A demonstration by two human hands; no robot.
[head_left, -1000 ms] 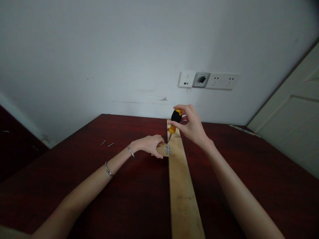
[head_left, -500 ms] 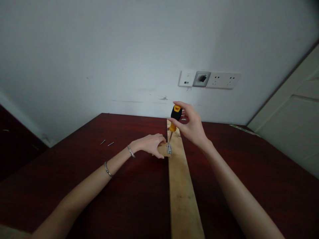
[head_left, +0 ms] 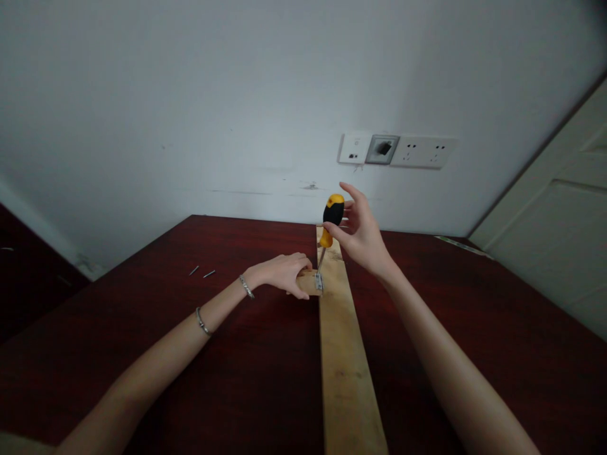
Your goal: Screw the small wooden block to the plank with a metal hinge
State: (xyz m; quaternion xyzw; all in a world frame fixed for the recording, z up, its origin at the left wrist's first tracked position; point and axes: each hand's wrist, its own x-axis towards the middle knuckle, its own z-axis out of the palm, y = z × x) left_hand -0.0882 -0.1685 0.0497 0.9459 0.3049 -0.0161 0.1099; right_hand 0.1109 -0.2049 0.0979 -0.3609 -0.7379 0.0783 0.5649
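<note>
Toward the far middle of the dark red tabletop (head_left: 246, 385), the left hand (head_left: 283, 273) grips a wooden block (head_left: 308, 284) at the left edge of a long plank (head_left: 349, 360). The right hand (head_left: 364, 230) loosely holds a yellow-and-black screwdriver (head_left: 333, 212), index finger raised, the blade meeting a metal bracket (head_left: 319, 282). Screw-turning seems in hand; further turning calls for fingers closed round the handle. Two screws (head_left: 194, 270) lie left; the left fingertips, near the bracket, limit room.

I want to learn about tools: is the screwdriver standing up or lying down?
Standing, but tilted: the screwdriver slants from the right hand down to the metal bracket, its handle uppermost.
</note>
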